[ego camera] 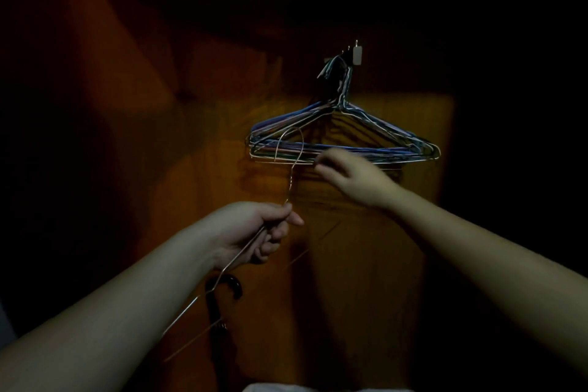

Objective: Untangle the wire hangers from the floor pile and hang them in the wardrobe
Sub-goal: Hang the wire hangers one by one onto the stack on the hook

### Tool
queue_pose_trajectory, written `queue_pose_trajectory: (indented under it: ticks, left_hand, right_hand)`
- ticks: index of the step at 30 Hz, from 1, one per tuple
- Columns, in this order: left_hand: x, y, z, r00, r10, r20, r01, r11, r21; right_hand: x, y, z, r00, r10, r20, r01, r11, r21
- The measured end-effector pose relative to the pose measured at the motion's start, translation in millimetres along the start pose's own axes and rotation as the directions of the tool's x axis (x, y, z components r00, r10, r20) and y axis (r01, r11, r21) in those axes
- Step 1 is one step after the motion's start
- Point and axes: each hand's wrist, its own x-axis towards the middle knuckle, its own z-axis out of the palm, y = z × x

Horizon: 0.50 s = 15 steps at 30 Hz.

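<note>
My left hand (257, 231) grips a bare metal wire hanger (290, 175) just below its twisted neck, with the hook pointing up and the body trailing down to the lower left. Several coloured wire hangers (343, 140) hang in a bunch from a small hook (357, 52) on the dim wooden wardrobe wall (366, 232). The held hanger's hook overlaps the bunch's left end. My right hand (350, 173) reaches to the bottom bars of the bunch, fingers bent at the wires; whether it pinches one is too blurred to tell.
A dark umbrella with a curved handle (227, 286) stands low in the wardrobe beneath my left wrist. The wardrobe's orange-brown side wall (105, 73) runs up the left. The surroundings are very dark. A pale patch of cloth (286, 388) shows at the bottom edge.
</note>
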Motion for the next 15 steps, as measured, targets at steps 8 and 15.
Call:
queue_pose_trajectory:
  ticks: [8, 15]
  left_hand:
    - [11.3, 35.8, 13.3, 0.995, 0.032, 0.091, -0.052, 0.972, 0.231]
    - [28.2, 60.2, 26.6, 0.887, 0.449, -0.109, -0.275, 0.703, 0.656]
  right_hand:
    - [-32.0, 9.3, 1.6, 1.0, 0.006, 0.02, -0.008, 0.993, 0.116]
    - [-32.3, 25.1, -49.1, 0.981, 0.097, -0.166, -0.108, 0.992, -0.06]
